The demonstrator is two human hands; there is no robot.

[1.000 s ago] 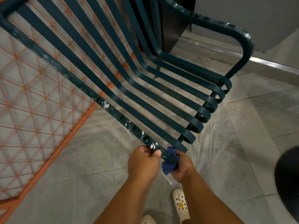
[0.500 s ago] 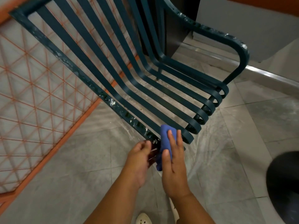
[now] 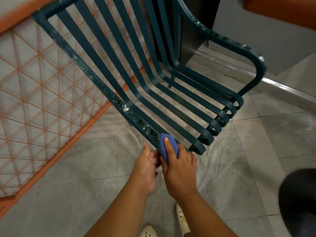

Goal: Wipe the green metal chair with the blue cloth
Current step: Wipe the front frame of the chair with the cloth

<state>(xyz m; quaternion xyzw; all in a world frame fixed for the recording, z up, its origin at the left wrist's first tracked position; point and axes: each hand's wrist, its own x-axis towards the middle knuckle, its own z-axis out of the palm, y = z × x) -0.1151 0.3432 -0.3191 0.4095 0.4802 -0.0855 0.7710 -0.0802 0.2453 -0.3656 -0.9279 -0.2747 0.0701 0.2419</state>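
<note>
R hand grips blue cloth on near rail of green chair, lower centre frame. L hand just left, fingers relaxed, holding nothing.

The green metal chair stands on the tiled floor, its dark slats curving from backrest into seat and curling under at the front edge. The bunched blue cloth lies against the near side rail, close to that front corner.
</note>
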